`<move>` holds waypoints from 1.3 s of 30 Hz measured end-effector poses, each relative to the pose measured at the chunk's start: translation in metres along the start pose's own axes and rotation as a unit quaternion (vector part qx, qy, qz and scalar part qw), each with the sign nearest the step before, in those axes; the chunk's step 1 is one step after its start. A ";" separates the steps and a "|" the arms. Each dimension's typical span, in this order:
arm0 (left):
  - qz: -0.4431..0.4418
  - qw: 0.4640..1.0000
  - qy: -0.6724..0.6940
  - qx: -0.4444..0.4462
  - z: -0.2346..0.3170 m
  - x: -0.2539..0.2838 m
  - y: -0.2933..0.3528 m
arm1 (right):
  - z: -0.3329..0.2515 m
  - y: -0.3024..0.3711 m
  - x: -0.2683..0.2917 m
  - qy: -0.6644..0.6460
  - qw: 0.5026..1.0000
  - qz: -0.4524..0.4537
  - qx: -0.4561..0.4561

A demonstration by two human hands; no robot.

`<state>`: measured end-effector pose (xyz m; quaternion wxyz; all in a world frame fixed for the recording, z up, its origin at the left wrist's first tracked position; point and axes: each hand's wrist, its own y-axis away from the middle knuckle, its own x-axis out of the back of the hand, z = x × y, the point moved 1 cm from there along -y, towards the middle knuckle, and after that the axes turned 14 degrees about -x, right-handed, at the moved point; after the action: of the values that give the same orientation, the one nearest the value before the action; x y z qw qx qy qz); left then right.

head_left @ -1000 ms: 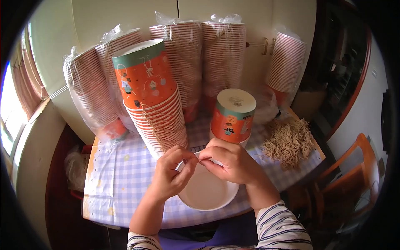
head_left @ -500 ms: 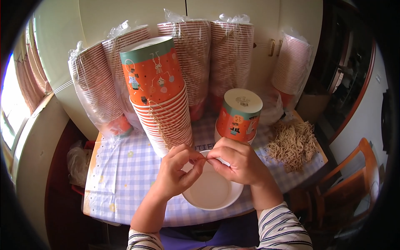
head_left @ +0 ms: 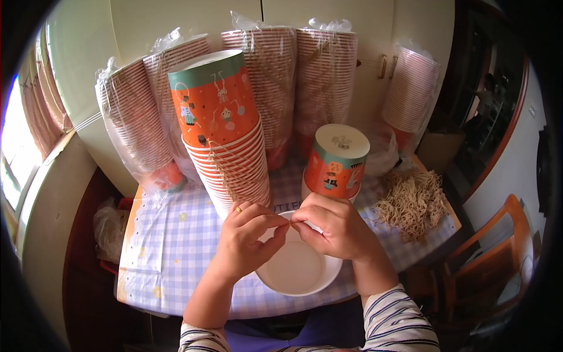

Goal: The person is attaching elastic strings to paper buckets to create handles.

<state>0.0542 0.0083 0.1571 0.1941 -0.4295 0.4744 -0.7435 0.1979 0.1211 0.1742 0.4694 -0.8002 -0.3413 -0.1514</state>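
My left hand (head_left: 249,237) and my right hand (head_left: 331,226) meet fingertip to fingertip, each closed in a pinch. Between them shows a tiny bit of a thin tan strand (head_left: 290,223); most of it is hidden by the fingers. Right below stands a white round paper bucket (head_left: 296,270), mouth up, its pale inside visible and its far rim partly covered by my hands. Beyond my left hand rises a tall stack of orange-and-white paper buckets (head_left: 226,158), upside down, with tan cords hanging on its side. A shorter upside-down orange bucket stack (head_left: 335,161) stands behind my right hand.
A heap of tan cords (head_left: 413,205) lies at the table's right. Several plastic-wrapped bucket stacks (head_left: 325,82) line the back against a pale cabinet (head_left: 182,17). The table carries a blue checked cloth (head_left: 182,258). A wooden chair (head_left: 516,234) stands to the right.
My left hand has turned slightly, its fingers straighter and a ring now showing. The pinch over the bucket stays in nearly the same place; my right hand has barely moved.
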 end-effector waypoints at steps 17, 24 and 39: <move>0.048 0.960 0.144 0.237 -0.048 -0.002 0.056 | 0.020 0.005 -0.013 -0.057 0.977 -0.117 -0.171; 0.032 0.875 0.332 0.352 -0.073 -0.020 0.085 | 0.030 0.009 -0.047 0.077 0.972 -0.164 -0.150; -0.017 0.864 0.343 0.367 -0.075 -0.028 0.086 | 0.031 0.004 -0.060 0.179 0.965 -0.112 -0.154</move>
<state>-0.0024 0.0272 0.0563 0.1502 -0.0528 0.1962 -0.9676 0.1550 0.1220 0.1220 0.3736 -0.7797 -0.3116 -0.3942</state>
